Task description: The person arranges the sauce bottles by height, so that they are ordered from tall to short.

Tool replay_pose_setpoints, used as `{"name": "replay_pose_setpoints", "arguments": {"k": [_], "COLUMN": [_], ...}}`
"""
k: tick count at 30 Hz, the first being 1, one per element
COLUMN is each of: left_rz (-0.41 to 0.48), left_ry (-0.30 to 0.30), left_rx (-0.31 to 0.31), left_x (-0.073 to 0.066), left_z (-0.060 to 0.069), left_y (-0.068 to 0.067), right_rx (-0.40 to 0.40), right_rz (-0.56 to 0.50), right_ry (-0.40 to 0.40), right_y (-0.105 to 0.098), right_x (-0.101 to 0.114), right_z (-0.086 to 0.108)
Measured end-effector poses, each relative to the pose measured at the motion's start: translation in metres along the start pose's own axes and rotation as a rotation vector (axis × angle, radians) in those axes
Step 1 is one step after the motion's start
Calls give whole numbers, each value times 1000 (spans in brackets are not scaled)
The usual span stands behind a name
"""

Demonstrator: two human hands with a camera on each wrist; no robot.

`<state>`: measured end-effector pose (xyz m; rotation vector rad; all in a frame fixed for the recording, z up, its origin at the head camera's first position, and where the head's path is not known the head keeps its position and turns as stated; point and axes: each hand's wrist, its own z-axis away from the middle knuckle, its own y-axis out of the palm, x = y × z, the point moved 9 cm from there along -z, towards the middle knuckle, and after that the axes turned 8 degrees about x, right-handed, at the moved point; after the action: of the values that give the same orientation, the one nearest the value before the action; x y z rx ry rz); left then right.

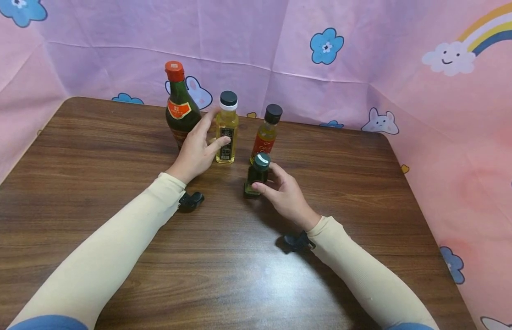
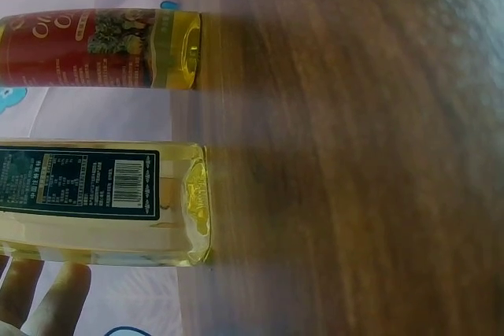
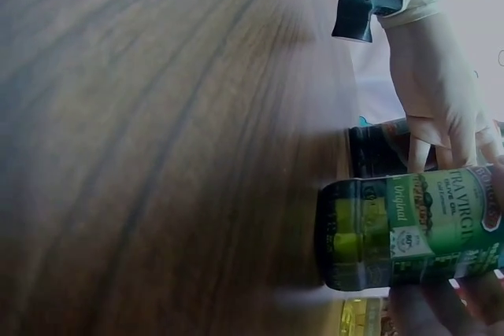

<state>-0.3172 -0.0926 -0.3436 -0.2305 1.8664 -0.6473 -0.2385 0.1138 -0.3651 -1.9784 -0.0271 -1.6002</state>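
Observation:
In the head view my left hand [image 1: 196, 149] holds a square bottle of yellow oil [image 1: 225, 120] with a black cap, thumb across its dark label and fingers at its side and back. The left wrist view shows its base [image 2: 197, 206] at the tabletop. My right hand [image 1: 289, 195] grips a short dark green olive oil bottle [image 1: 257, 173], thumb in front and fingers behind. Its green label [image 3: 441, 214] reads "extra virgin" in the right wrist view. Just behind it stands a red-labelled oil bottle [image 1: 264, 140], partly hidden, touched by neither hand.
A tall dark bottle with a red cap [image 1: 174, 71] stands left of the yellow oil, partly behind my left hand. All bottles are on a brown wooden table [image 1: 198, 275]. A patterned pink and purple cloth [image 1: 239, 41] hangs along the table's far and side edges.

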Motion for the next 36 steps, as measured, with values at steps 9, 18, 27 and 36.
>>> {"name": "replay_pose_setpoints", "arguments": {"k": [9, 18, 27, 36], "left_rz": [5, 6, 21, 14], "left_ry": [-1, -6, 0, -7], "left_rx": [1, 4, 1, 0], "left_x": [-1, -2, 0, 1], "left_z": [1, 1, 1, 1], "left_y": [0, -1, 1, 1], "right_rx": [2, -7, -39, -152], "right_rz": [30, 50, 51, 18], "right_ry": [0, -59, -119, -152], "right_y": [0, 0, -6, -40], "right_x": [2, 5, 8, 8], "right_z": [2, 3, 12, 17]}}
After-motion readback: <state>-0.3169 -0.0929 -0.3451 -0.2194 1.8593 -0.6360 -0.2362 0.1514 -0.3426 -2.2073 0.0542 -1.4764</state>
